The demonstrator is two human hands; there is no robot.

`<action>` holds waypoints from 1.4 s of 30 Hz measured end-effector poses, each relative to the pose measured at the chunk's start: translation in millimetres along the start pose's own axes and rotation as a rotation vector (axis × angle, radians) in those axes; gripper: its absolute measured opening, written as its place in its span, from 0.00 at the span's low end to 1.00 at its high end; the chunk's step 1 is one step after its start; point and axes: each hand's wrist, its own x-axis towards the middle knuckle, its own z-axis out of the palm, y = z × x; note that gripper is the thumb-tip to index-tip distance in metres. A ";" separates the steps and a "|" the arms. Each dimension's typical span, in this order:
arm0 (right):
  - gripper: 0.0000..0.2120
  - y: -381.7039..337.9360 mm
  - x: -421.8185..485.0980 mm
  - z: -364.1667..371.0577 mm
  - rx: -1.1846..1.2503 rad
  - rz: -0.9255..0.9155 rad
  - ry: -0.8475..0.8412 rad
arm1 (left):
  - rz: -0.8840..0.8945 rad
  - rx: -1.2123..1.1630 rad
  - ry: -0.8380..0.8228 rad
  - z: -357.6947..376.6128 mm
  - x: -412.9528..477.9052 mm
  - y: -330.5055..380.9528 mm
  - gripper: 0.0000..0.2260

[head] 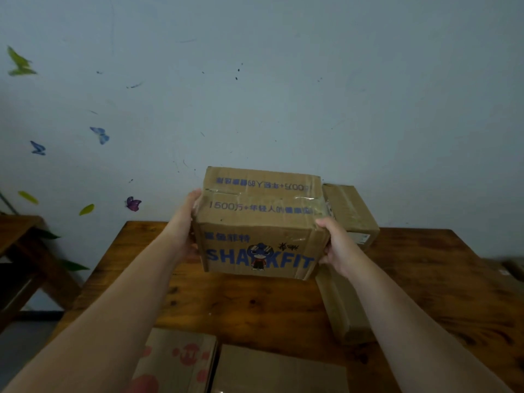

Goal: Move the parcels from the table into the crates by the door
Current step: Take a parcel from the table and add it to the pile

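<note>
The SHARKFIT parcel [261, 222] is a brown, taped carton with blue lettering and a cartoon mascot on its near face. It is lifted clear above the wooden table [255, 302]. A tall parcel [351, 214] stands just behind its right corner, and a long parcel [340, 307] lies under my right forearm. My left hand [190, 222] clasps its left side. My right hand [336, 245] grips its right edge, thumb on top.

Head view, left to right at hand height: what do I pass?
wooden stand → left hand → SHARKFIT box → right hand. The back parcel and long parcel overlap the right hand, so they are left out.
</note>
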 end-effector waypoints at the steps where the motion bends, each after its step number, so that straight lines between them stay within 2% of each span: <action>1: 0.10 2.9 0.1 -0.4 0.013 -0.002 -0.008 | -0.011 0.042 -0.001 -1.0 1.5 2.5 0.26; 4: 0.13 13.5 4.4 -3.7 0.046 0.022 -0.019 | 0.002 0.226 -0.013 -1.0 1.0 4.8 0.23; 8: 0.23 11.2 8.7 -11.1 0.097 0.092 -0.037 | 0.045 0.252 -0.072 -9.7 6.6 -1.9 0.24; 11: 0.45 1.3 12.1 -11.7 -0.003 0.136 -0.021 | 0.109 0.198 -0.187 -12.9 5.4 -8.7 0.34; 12: 0.47 1.2 15.2 -12.4 -0.043 0.102 -0.011 | 0.136 0.197 -0.215 -12.2 4.0 -11.3 0.37; 16: 0.32 5.8 14.6 -9.3 -0.161 -0.030 0.057 | 0.147 0.174 -0.204 -14.2 0.8 -13.2 0.35; 18: 0.34 11.4 11.2 -8.9 -0.215 -0.072 0.061 | 0.121 0.119 -0.203 -15.9 -0.1 -9.3 0.29; 20: 0.35 18.1 8.9 -7.3 -0.260 -0.108 0.052 | 0.056 0.056 -0.165 -16.5 -0.2 -3.2 0.37; 22: 0.29 22.9 6.2 -4.6 -0.264 -0.167 0.047 | -0.022 -0.021 -0.091 -13.7 2.3 2.7 0.45; 23: 0.27 24.1 4.4 -3.3 -0.278 -0.197 0.044 | -0.046 -0.053 -0.069 -11.5 2.5 5.4 0.45; 25: 0.27 27.6 3.4 -2.6 -0.313 -0.249 0.051 | -0.056 -0.093 -0.042 -6.0 -1.1 9.3 0.36; 28: 0.34 27.7 1.2 -4.4 -0.319 -0.226 0.018 | -0.051 -0.147 -0.046 -2.4 -9.6 7.4 0.20; 29: 0.37 26.3 -0.3 -6.4 -0.259 -0.179 -0.029 | -0.042 -0.157 -0.049 -3.0 -12.2 5.9 0.17; 32: 0.29 16.3 -3.9 -13.8 0.150 -0.071 -0.143 | -0.002 -0.200 -0.066 -5.8 -15.9 2.4 0.08; 33: 0.30 13.0 -2.7 -17.5 0.246 -0.049 -0.142 | 0.010 -0.213 -0.080 -6.0 -16.6 1.1 0.07; 36: 0.30 5.3 1.5 -21.3 0.303 -0.010 -0.105 | 0.043 -0.224 -0.102 -7.5 -18.1 -3.1 0.06; 41: 0.16 7.2 1.3 -21.5 0.379 0.027 -0.061 | 0.084 -0.176 -0.133 -12.4 -21.5 -6.6 0.12; 42: 0.13 8.4 0.3 -21.5 0.384 0.023 -0.062 | 0.090 -0.194 -0.121 -11.6 -22.9 -5.7 0.10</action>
